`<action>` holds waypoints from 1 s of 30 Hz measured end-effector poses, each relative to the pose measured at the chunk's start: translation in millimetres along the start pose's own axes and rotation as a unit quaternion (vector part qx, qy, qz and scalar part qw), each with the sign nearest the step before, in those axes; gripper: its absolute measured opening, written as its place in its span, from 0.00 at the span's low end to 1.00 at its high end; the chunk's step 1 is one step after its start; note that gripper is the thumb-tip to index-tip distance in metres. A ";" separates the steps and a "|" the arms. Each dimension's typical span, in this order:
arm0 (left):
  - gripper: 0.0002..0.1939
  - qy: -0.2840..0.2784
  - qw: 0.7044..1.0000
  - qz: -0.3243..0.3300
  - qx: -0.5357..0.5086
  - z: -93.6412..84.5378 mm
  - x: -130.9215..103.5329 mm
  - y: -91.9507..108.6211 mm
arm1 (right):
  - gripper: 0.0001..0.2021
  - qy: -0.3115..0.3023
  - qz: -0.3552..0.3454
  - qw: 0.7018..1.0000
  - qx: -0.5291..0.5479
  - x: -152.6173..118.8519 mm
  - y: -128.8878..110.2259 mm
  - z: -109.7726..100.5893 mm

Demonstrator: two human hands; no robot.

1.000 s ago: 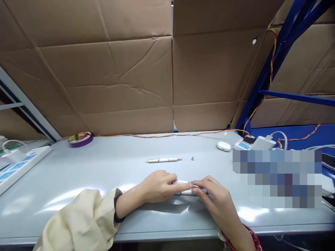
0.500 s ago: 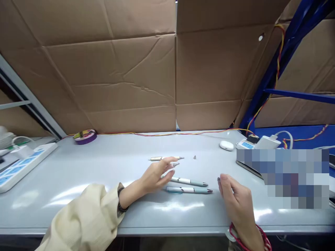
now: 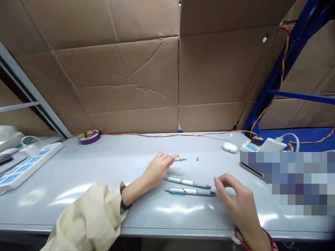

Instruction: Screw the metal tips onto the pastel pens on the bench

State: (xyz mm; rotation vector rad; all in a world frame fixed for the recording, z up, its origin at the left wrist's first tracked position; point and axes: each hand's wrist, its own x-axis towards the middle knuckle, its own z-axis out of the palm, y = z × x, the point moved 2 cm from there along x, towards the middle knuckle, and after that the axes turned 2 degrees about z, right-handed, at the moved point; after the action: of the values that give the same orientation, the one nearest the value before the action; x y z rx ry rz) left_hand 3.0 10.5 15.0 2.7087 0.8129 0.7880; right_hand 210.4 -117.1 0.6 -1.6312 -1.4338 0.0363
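Note:
My left hand (image 3: 156,169) is closed over a slim pale pen (image 3: 180,159) at the back of the group. The pen's metal tip points right, and its middle is hidden under my fingers. Nearer me lie two blue-grey and white pens, an upper pen (image 3: 187,182) and a lower pen (image 3: 192,191), roughly parallel, tips to the right. A tiny grey cone-shaped piece (image 3: 197,159) rests apart, right of the pale pen. To the right of the tips, my right hand (image 3: 235,195) has thumb and forefinger pressed together; what they pinch, if anything, is hidden.
A white earbud case (image 3: 230,147) and a power strip with a charger (image 3: 272,144) stand back right. A roll of purple tape (image 3: 89,137) lies back left, and another power strip (image 3: 31,165) at the left. Cardboard (image 3: 146,76) walls the table's back.
My left hand has come down onto the pale pen; the small piece seen by its fingers is now out of sight. My right hand's fingers have shifted, hiding the dark bit at its fingertips.

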 end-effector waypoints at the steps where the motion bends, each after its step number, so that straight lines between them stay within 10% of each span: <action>1: 0.15 -0.014 1.000 -0.004 0.006 1.1 0.3 -1.1 | 0.17 -0.007 0.001 1.000 -0.020 0.2 2.9 -0.1; 16: 0.10 -0.084 0.995 -0.006 -0.044 9.4 -0.6 -13.3 | 0.15 -0.182 0.124 0.950 -0.219 9.9 21.6 6.1; 24: 0.11 -0.052 0.998 0.031 -0.031 2.5 -0.4 -2.1 | 0.10 -0.255 -0.038 0.923 -0.287 65.2 -11.5 -16.4; 30: 0.09 -0.093 0.990 0.105 0.003 2.6 -1.9 9.3 | 0.09 -0.327 -0.224 0.834 -0.384 91.2 -6.0 19.5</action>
State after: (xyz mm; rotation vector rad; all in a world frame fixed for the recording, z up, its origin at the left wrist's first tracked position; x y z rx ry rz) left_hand 7.2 1.6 15.2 2.8513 0.4971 0.5584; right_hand 223.7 -34.0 41.3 -1.9443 -2.5849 -0.3228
